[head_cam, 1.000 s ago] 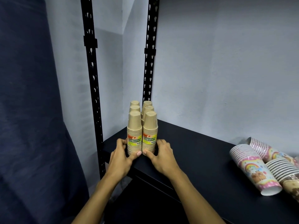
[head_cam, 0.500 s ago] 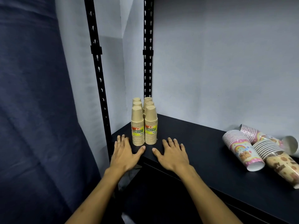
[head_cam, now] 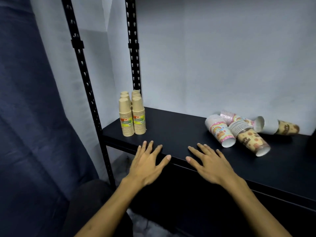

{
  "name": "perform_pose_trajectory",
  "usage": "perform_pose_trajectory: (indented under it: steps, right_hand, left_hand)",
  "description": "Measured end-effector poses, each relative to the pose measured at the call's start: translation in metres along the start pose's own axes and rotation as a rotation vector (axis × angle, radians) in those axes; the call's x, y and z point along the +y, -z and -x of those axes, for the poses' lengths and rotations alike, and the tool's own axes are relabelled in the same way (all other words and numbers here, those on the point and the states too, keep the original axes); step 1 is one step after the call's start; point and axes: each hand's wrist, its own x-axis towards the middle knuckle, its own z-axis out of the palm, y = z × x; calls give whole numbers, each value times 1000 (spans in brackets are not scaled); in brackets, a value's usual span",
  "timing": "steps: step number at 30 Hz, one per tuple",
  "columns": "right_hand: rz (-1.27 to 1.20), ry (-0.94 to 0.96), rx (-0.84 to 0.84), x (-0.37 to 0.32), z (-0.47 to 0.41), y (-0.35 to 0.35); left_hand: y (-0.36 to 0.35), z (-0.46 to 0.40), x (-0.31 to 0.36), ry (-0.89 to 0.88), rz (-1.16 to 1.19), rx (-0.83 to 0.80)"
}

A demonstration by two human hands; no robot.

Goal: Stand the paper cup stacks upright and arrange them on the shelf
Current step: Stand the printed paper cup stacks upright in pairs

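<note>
Your left hand and right hand are both spread flat and empty at the shelf front edge. At eleven o'clock from your left hand, six tan cup stacks stand upright in two rows. At two o'clock from your right, four patterned stacks lie tipped over.

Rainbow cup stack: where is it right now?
In the head view the rainbow cup stack lies on its side at the shelf's right, frontmost-left of the fallen pile, against the brown bear-print stack.
</note>
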Motion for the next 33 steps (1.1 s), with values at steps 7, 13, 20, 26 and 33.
perform_pose_trajectory:
  steps: [7, 13, 20, 26, 33]
  right_hand:
    - [43, -60, 94, 52, 66, 13]
    - [74, -372, 308, 98, 91, 25]
    - [39, -691, 231, 102, 75, 27]
    - [75, -775, 197, 100, 56, 35]
    - [-42, -693, 339, 129, 42, 40]
  left_hand:
    - [-11, -25, 83, -281, 78, -218]
    - [-16, -85, 113, -320, 196, -300]
    - [-40, -114, 111, -274, 32, -270]
    - [-44, -115, 107, -298, 33, -267]
    - [-41, -119, 111, -339, 135, -193]
